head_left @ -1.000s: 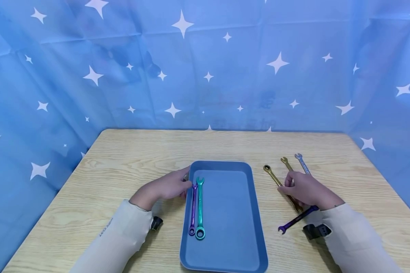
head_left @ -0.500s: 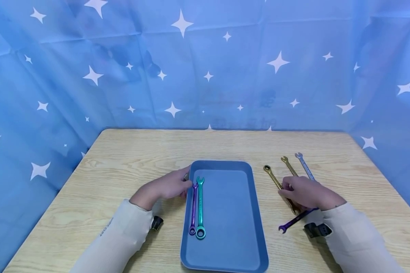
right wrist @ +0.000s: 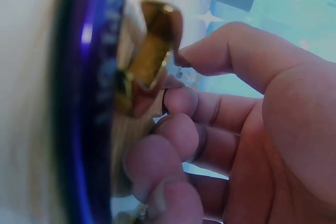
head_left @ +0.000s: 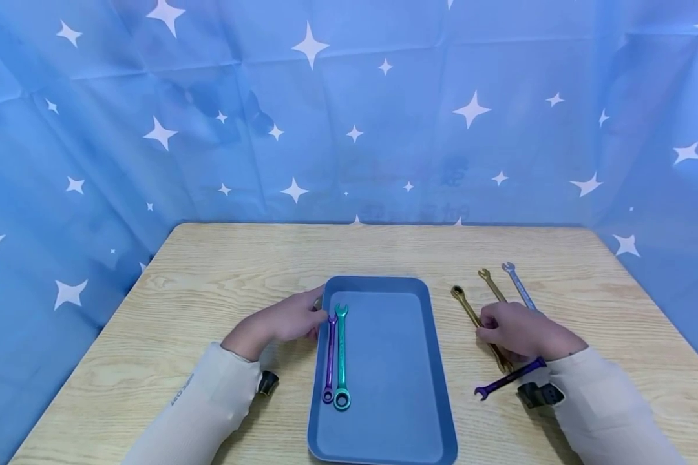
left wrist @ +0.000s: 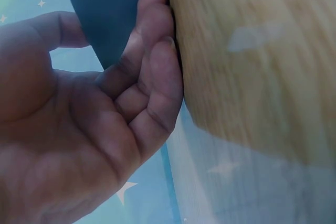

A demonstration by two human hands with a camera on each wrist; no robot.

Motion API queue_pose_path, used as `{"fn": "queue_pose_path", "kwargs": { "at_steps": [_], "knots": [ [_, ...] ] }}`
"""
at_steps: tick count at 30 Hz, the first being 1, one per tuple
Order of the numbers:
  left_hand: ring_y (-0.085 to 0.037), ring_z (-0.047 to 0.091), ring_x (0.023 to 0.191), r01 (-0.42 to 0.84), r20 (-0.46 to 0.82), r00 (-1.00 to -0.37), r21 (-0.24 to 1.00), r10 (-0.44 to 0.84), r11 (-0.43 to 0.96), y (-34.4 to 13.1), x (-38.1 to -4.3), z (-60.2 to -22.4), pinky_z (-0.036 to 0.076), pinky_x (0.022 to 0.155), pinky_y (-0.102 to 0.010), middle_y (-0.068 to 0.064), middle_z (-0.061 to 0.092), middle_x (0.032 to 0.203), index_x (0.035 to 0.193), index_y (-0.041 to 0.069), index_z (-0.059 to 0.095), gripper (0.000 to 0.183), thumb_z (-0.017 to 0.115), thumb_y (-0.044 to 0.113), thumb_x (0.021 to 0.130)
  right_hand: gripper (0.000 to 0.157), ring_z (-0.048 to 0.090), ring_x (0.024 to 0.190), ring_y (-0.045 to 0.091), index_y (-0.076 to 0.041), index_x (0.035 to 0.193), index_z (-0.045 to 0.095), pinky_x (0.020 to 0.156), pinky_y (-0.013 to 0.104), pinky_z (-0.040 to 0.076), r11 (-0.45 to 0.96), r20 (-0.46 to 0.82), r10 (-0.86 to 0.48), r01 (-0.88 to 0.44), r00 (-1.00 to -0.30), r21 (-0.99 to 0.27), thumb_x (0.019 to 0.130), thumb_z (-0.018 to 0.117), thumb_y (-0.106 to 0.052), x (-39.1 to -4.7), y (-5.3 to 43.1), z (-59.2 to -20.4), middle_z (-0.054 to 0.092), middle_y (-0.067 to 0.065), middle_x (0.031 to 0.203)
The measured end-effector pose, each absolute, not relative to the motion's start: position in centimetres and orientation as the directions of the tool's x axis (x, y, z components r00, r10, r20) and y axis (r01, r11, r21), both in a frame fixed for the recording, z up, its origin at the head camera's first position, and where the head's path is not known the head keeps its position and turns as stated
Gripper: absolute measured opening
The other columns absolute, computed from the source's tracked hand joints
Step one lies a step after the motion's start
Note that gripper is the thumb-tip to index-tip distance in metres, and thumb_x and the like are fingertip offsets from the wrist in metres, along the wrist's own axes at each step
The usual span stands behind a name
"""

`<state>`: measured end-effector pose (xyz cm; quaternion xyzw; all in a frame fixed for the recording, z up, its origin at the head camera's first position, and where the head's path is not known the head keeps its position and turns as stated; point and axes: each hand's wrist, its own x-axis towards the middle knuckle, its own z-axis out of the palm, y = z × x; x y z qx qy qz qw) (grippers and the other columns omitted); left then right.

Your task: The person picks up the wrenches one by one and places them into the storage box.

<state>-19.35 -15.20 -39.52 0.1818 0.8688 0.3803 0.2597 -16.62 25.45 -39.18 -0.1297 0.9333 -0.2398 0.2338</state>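
My left hand (head_left: 285,316) grips the left wall of the blue tray (head_left: 395,374), thumb at the rim and fingers (left wrist: 163,72) curled against its outer side. Inside the tray, a small purple combination wrench (head_left: 329,361) and a longer green one (head_left: 341,355) lie side by side along the left. To the right, my right hand (head_left: 520,329) pinches a gold ratcheting combination wrench (head_left: 467,309) between thumb and fingers. Its open end (right wrist: 157,51) shows close to the thumb tip in the right wrist view. A dark purple wrench (head_left: 506,381) lies across just below that hand.
Beyond the right hand lie a second gold wrench (head_left: 492,285) and a silver-blue wrench (head_left: 519,286), their near ends hidden by the hand. All rests on a wooden table (head_left: 238,258). A blue star-patterned cloth (head_left: 384,129) hangs behind it.
The right hand has shifted slightly right and closed in on the gold wrench, whose ring end has moved a little right. The purple wrench's far end shows more. Left hand and tray stay put.
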Motion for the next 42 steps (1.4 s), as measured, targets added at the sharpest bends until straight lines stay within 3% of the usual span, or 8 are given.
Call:
{"fn": "queue_pose_path", "kwargs": {
  "at_steps": [23,42],
  "knots": [
    [-0.019,0.063,0.07,0.109,-0.326,-0.805,0.74,0.496,0.664,-15.34,-19.31,-39.51,0.049,0.068,-0.034,-0.005,0.066,0.079,0.162,0.025,0.016,0.063,0.041,0.021,0.104,0.026,0.036,0.041,0.013,-0.009,0.084,0.053,0.044,0.031,0.036,0.866,-0.411,-0.317,-0.084,-0.855,-0.493,0.105,0.041,-0.019,-16.68,25.1,-39.13,0.041,-0.001,0.053],
    [-0.02,0.064,0.072,0.123,-0.318,-0.803,0.739,0.504,0.662,-15.33,-19.28,-39.47,0.05,0.07,-0.035,-0.004,0.066,0.082,0.162,0.026,0.017,0.063,0.041,0.021,0.104,0.032,0.039,0.042,0.013,-0.01,0.076,0.05,0.047,0.033,0.04,0.883,-0.334,-0.292,-0.119,-0.896,-0.454,0.106,0.047,-0.023,-16.83,25.35,-39.61,0.041,-0.001,0.057]
  ]
}}
